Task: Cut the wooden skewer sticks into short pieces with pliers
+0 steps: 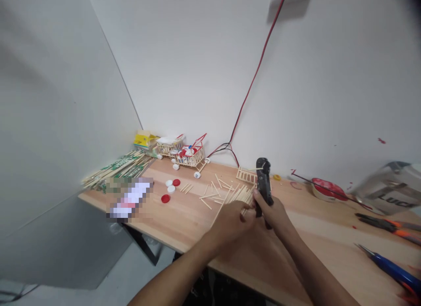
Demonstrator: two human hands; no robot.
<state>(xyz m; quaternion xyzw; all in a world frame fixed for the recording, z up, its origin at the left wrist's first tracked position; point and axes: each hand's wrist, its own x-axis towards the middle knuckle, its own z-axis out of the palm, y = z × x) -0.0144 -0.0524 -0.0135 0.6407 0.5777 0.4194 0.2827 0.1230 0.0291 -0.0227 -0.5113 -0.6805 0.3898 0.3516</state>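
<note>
My right hand [271, 209] is wrapped round a black pliers-like hand tool [263, 181], held upright with its head at the top. A short thin wooden stick lies level beside that head; whether it is in the jaws I cannot tell. Close by on the left, my left hand [232, 222] is closed with curled fingers, and what they hold is hidden. A pile of thin wooden sticks [241, 195] lies just beyond it on the table. Behind the tool stands a small ladder-like stick frame [246, 176], partly covered.
Two stick-built carts [190, 157] with bottle-cap wheels stand by the wall. Loose caps [165, 198], a blurred phone [131, 200] and bundled skewers [115, 168] lie left. Right are a red-filled bowl [329, 190], orange-handled pliers [384, 224] and a blue-handled tool [391, 266].
</note>
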